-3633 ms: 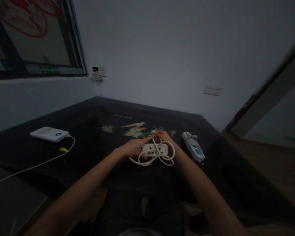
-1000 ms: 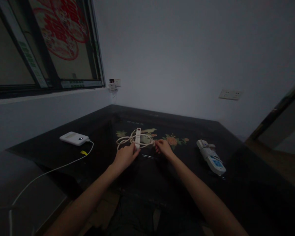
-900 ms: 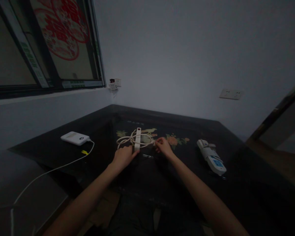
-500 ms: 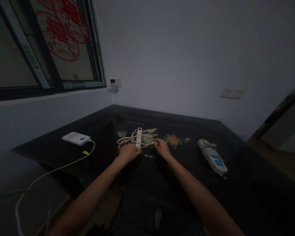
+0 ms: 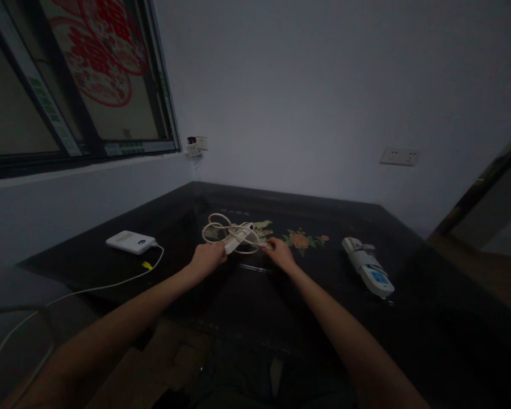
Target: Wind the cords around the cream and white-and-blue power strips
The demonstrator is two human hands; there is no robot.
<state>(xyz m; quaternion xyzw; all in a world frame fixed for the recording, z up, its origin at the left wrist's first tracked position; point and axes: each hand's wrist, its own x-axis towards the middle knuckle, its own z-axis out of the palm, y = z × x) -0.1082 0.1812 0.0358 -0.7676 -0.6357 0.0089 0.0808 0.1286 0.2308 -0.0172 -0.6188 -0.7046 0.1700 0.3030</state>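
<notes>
A slim white power strip (image 5: pixel 237 238) lies tilted over the dark table, its far end pointing up and right. My left hand (image 5: pixel 209 257) is closed around its near end. The strip's pale cord (image 5: pixel 216 240) loops loosely over and around it. At the cord's right end, my right hand (image 5: pixel 281 254) pinches a small pale piece, probably the plug, though the fingers partly hide it. A second power strip (image 5: pixel 377 279), with its grey-white cord wound around it, rests on the table to the right of my right hand.
A white box-like device (image 5: pixel 130 241) sits on the left of the black glossy table (image 5: pixel 255 318), its cable (image 5: pixel 111 284) running off the near left edge. Wall sockets (image 5: pixel 398 157) are above the table's back right. A window (image 5: pixel 123 130) is at the left.
My left hand has moved left and turned the power strip from nearly upright to slanting right. The cord loops have shifted and spread at the back. My right hand stays in nearly the same place.
</notes>
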